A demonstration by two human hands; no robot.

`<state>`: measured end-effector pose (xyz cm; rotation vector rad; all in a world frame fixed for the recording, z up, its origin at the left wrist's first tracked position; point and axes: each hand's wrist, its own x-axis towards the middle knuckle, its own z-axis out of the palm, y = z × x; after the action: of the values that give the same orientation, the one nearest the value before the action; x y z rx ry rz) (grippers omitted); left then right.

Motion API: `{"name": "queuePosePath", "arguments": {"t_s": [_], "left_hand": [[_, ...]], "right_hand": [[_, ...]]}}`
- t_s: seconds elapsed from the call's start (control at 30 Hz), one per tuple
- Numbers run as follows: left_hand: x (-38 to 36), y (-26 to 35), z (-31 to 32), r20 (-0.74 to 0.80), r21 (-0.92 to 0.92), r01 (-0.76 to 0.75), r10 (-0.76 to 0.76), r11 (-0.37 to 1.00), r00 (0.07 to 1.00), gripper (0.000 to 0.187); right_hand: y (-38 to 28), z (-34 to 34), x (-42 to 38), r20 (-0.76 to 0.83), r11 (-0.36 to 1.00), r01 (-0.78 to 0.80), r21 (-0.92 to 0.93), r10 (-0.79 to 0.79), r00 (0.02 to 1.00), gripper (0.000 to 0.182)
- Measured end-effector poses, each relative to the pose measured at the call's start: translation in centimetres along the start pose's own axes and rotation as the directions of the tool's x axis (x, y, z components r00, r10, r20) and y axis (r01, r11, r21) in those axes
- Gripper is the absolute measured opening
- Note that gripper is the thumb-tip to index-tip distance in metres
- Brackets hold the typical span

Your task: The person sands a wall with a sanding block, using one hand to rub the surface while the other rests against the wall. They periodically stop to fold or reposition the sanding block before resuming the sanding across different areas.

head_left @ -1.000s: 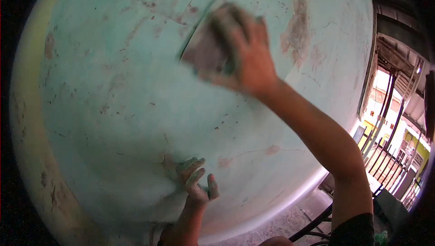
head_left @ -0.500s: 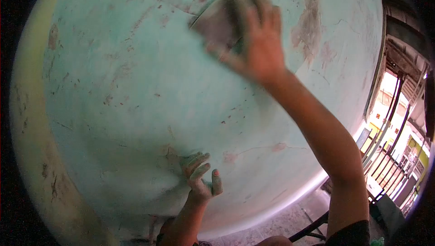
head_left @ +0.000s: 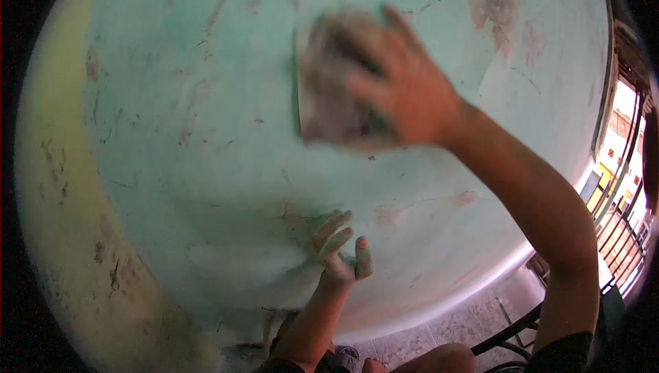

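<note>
My right hand (head_left: 405, 91), smeared by motion, presses a greyish-brown sheet of sandpaper (head_left: 322, 91) against the pale green wall (head_left: 226, 140). The sheet's left edge stands roughly upright and casts a thin shadow. Lower down, my left hand (head_left: 343, 249) is raised close to the wall with nothing in it. Its fingers are loosely bent and apart, coated in pale dust. Reddish-brown scuffs and fine cracks mark the wall, and a larger bare patch (head_left: 494, 6) lies up to the right of my right hand.
A yellowish wall strip (head_left: 51, 167) borders the green area on the left. Below are a tiled floor (head_left: 412, 332), my bent knee (head_left: 449, 358) and a dark metal frame (head_left: 508, 335). A barred opening (head_left: 621, 229) lets in bright light at the right.
My right hand and the sandpaper have slid down the wall, and the sheet has turned more upright. The view has shifted left; my left hand keeps nearly the same pose and place by the wall.
</note>
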<state>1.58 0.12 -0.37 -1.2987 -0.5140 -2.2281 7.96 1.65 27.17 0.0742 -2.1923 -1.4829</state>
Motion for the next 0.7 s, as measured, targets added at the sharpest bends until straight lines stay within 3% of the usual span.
{"name": "queuePosePath", "arguments": {"t_s": [0.07, 0.1, 0.17, 0.2, 0.27, 0.33, 0.4, 0.5, 0.53, 0.57, 0.6, 0.67, 0.7], "left_hand": [[-0.1, 0.0, 0.0, 0.02, 0.014, 0.021, -0.022, 1.0, 1.0, 0.031], [-0.1, 0.0, 0.0, 0.018, 0.022, 0.024, -0.024, 0.999, 1.0, 0.031], [-0.3, 0.1, 0.1, 0.022, 0.018, 0.034, -0.034, 0.999, 0.999, 0.031], [-0.4, 0.2, 0.1, 0.029, 0.019, 0.048, -0.048, 0.999, 0.998, 0.031], [-0.5, 0.2, 0.1, 0.033, 0.048, 0.028, -0.029, 0.998, 0.999, 0.032], [-0.4, 0.1, 0.3, 0.029, 0.016, 0.028, -0.028, 0.999, 0.999, 0.033], [-0.2, 0.2, 0.5, 0.017, -0.014, 0.019, -0.018, 1.0, 1.0, 0.033], [0.1, 0.2, 0.3, 0.019, 0.015, 0.01, -0.011, 1.0, 1.0, 0.036], [0.2, 0.2, 0.2, 0.019, -0.012, 0.011, -0.011, 1.0, 1.0, 0.036], [0.2, 0.5, 0.4, 0.02, -0.042, 0.018, -0.017, 0.999, 1.0, 0.037], [0.2, 0.6, 0.5, 0.013, -0.044, 0.021, -0.021, 0.999, 1.0, 0.037], [0.3, 0.5, 0.3, 0.055, -0.053, 0.016, -0.013, 0.998, 0.998, 0.039], [0.3, 0.5, 0.3, 0.056, -0.052, 0.012, -0.009, 0.999, 0.998, 0.039]], "right_hand": [[-1.0, -0.8, -0.7, 0.083, 0.976, 0.159, 0.149, -0.173, 0.981, 0.096], [-0.1, -0.8, -0.9, 0.08, 0.974, 0.164, 0.156, -0.178, 0.981, 0.096], [3.0, -0.7, -1.5, -0.083, 0.996, -0.087, 0.008, 0.088, 0.993, 0.099], [3.9, -1.2, -1.4, -0.135, 0.962, -0.275, -0.002, 0.272, 0.953, 0.1], [4.2, -1.4, -0.9, -0.258, 0.947, -0.321, 0.033, 0.318, 0.912, 0.097], [1.9, -0.4, -1.5, -0.136, 0.966, -0.258, -0.035, 0.251, 0.958, 0.099], [-0.7, 0.1, -2.0, 0.062, 0.996, 0.056, 0.067, -0.06, 0.996, 0.097], [0.0, 0.4, -1.4, 0.092, 0.985, 0.096, 0.144, -0.11, 0.99, 0.097], [1.1, 0.1, -0.7, -0.028, 0.989, -0.116, 0.091, 0.119, 0.992, 0.096], [2.3, -0.2, -0.2, -0.15, 0.941, -0.332, 0.065, 0.338, 0.929, 0.096], [3.2, -0.4, 0.6, -0.371, 0.955, -0.296, -0.01, 0.272, 0.888, 0.088], [2.8, -0.4, 0.8, -0.316, 0.947, -0.314, -0.07, 0.278, 0.907, 0.088], [1.6, -0.2, 0.6, -0.177, 0.962, -0.261, -0.073, 0.245, 0.953, 0.092]]}}
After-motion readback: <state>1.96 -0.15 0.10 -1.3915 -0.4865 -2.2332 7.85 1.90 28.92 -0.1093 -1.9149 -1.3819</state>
